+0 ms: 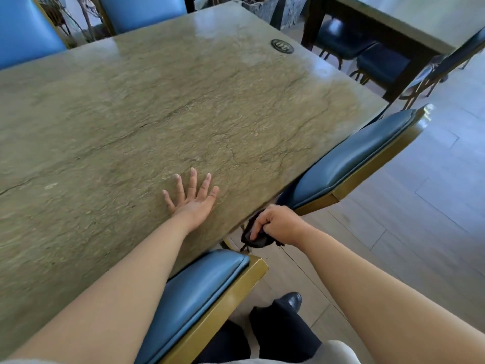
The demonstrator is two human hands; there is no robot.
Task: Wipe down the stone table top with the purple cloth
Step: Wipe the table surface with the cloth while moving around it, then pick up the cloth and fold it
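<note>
The greenish-brown stone table top (147, 122) fills most of the view. My left hand (193, 197) lies flat on it near the near right edge, fingers spread, holding nothing. My right hand (280, 223) hangs just off the table's edge, below the rim, closed around a dark bunched cloth (256, 239) that looks nearly black in the shade. The cloth does not touch the table top.
Blue padded chairs with gold frames stand at the near edge (202, 292) and the right side (351, 158); two more are at the far side (23, 30). A round dark badge (282, 46) is set in the far right corner. Another table (388, 24) stands beyond.
</note>
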